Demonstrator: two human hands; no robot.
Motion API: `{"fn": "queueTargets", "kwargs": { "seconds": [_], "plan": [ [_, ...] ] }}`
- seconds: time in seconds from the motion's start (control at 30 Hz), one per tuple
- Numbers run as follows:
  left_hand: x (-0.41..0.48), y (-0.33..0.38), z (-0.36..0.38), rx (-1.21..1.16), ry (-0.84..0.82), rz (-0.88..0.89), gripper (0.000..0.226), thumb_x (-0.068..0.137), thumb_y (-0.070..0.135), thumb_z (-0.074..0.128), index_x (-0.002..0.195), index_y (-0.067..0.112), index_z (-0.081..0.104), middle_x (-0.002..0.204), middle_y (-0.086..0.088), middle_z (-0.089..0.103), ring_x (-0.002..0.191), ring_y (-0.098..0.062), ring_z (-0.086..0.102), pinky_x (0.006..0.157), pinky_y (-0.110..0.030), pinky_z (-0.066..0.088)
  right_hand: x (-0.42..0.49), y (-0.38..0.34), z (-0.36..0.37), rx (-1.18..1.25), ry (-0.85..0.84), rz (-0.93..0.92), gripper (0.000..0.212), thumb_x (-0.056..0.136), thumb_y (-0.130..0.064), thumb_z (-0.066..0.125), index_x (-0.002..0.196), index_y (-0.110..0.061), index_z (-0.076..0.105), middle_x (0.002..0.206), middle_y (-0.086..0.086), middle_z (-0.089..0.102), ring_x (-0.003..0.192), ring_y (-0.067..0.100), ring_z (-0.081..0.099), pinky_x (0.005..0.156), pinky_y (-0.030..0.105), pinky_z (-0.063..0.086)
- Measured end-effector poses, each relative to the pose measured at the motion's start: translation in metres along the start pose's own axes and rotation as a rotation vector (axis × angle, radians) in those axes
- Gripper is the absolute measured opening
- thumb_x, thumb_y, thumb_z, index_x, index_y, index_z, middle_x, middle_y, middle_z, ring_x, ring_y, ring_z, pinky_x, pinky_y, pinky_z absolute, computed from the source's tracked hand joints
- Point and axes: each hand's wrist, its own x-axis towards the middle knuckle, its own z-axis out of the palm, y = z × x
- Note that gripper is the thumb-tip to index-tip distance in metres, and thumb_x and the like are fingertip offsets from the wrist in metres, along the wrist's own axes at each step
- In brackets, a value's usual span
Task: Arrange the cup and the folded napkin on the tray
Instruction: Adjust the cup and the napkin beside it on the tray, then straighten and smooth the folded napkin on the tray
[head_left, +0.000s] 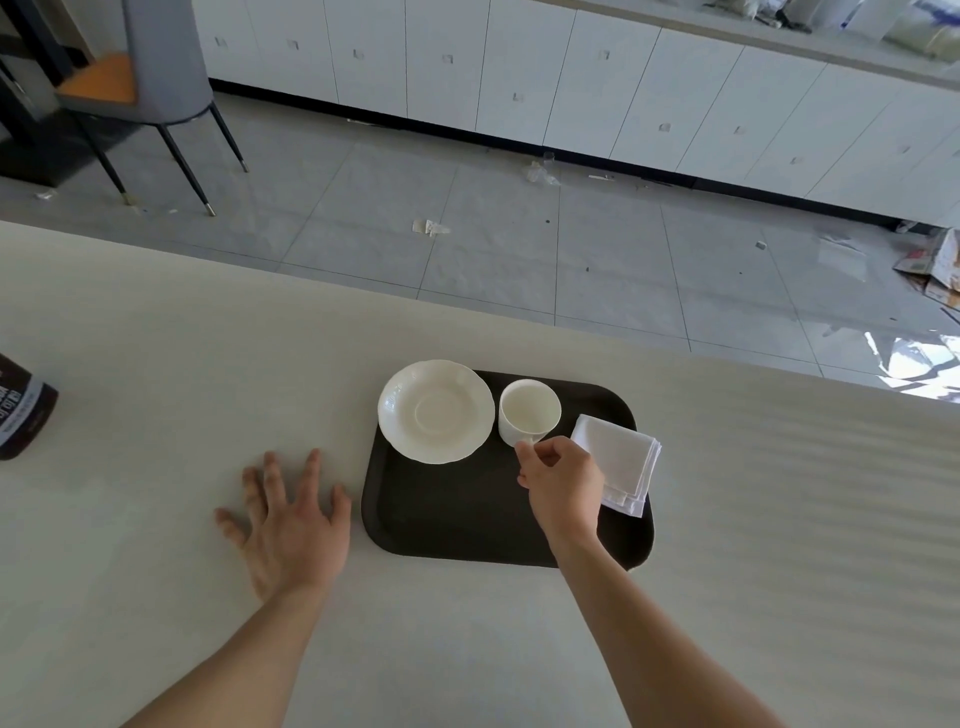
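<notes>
No text can be read clearly. A dark bottle (23, 408) at the far left edge, well apart from the tray (467, 519), carries a pale label with white lettering, but the characters are sideways, cut off and too blurred to make out.

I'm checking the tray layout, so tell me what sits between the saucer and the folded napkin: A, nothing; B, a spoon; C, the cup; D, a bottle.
C: the white cup stands on the dark tray, with the saucer on one side of it and the folded napkin on the other.
</notes>
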Motion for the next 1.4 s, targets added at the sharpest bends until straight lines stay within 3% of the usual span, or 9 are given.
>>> {"fn": "queueTargets", "kwargs": {
  "seconds": [0.43,0.63,0.73,0.8,0.87,0.97,1.17,1.27,1.4],
  "plan": [
    [-0.001,0.000,-0.002,0.001,0.002,0.015,0.058,0.093,0.056,0.033,0.149,0.041,0.026,0.163,-0.007,0.016,0.150,-0.029,0.006,0.116,-0.063,0.005,0.001,0.005,-0.007,0.007,-0.057,0.029,0.027,0.086,-0.047,0.071,0.075,-0.024,0.064,0.072,-0.007,0.070,0.071,0.015,0.071,0.070,0.036,0.060],
    [0.000,-0.001,-0.003,0.002,-0.051,0.021,0.058,0.094,0.056,0.031,0.149,0.041,0.023,0.163,-0.006,0.014,0.150,-0.028,0.003,0.115,-0.064,0.003,-0.007,0.014,-0.031,0.018,-0.071,0.041,0.008,0.093,-0.028,0.068,0.089,-0.021,0.069,0.080,-0.010,0.067,0.079,0.017,0.071,0.077,0.037,0.063],
    [0.001,-0.004,-0.012,-0.116,-0.099,0.011,0.061,0.092,0.048,0.048,0.148,0.033,0.031,0.162,-0.006,0.019,0.150,-0.026,0.005,0.115,-0.062,0.003,-0.013,0.025,-0.049,-0.030,-0.079,0.040,0.007,0.092,-0.026,0.066,0.095,-0.020,0.070,0.081,-0.011,0.068,0.080,0.017,0.069,0.078,0.038,0.061],
    [-0.007,-0.003,-0.022,-0.213,-0.075,0.034,0.059,0.086,0.031,0.063,0.142,0.023,0.044,0.156,-0.011,0.034,0.147,-0.031,0.019,0.114,-0.061,0.016,-0.016,0.035,-0.064,-0.039,-0.080,0.068,0.004,0.092,-0.024,0.065,0.091,-0.021,0.069,0.080,-0.008,0.069,0.078,0.018,0.069,0.076,0.040,0.062],
    [-0.025,0.003,-0.028,-0.252,0.021,0.119,0.051,0.079,0.016,0.070,0.128,0.014,0.057,0.138,-0.016,0.053,0.130,-0.040,0.042,0.099,-0.059,0.038,-0.017,0.045,-0.081,-0.033,-0.076,0.095,0.005,0.091,-0.019,0.065,0.088,-0.022,0.068,0.078,-0.004,0.071,0.075,0.019,0.070,0.074,0.041,0.062],
    [-0.062,0.029,-0.030,-0.337,0.105,0.314,0.036,0.077,0.008,0.073,0.112,0.011,0.066,0.110,-0.012,0.065,0.101,-0.037,0.059,0.080,-0.049,0.048,-0.012,0.055,-0.106,-0.045,-0.065,0.112,0.008,0.091,-0.015,0.063,0.088,-0.021,0.068,0.074,-0.002,0.072,0.069,0.019,0.071,0.071,0.040,0.062],
    [-0.110,0.115,-0.032,-0.449,0.037,0.735,0.028,0.084,0.025,0.049,0.102,0.018,0.068,0.093,0.005,0.061,0.083,-0.015,0.057,0.070,-0.032,0.052,0.012,0.069,-0.133,-0.113,-0.012,0.126,0.006,0.087,-0.021,0.061,0.089,-0.023,0.067,0.077,-0.005,0.071,0.072,0.023,0.070,0.072,0.042,0.060],
    [-0.121,0.158,-0.027,-0.447,-0.074,0.819,0.031,0.085,0.026,0.050,0.111,0.019,0.065,0.101,0.005,0.060,0.091,-0.012,0.057,0.075,-0.026,0.050,0.025,0.074,-0.137,-0.144,-0.019,0.148,0.026,0.088,-0.030,0.063,0.110,-0.017,0.066,0.085,-0.005,0.071,0.078,0.024,0.070,0.072,0.033,0.054],
    [-0.122,0.215,-0.015,-0.444,-0.292,0.642,0.053,0.091,0.032,0.052,0.142,0.019,0.041,0.146,-0.005,0.037,0.133,-0.022,0.037,0.104,-0.028,0.037,0.043,0.075,-0.135,-0.182,-0.049,0.164,0.039,0.092,-0.039,0.062,0.120,-0.012,0.065,0.095,0.001,0.073,0.096,0.026,0.068,0.077,0.030,0.045]
  ]
}}
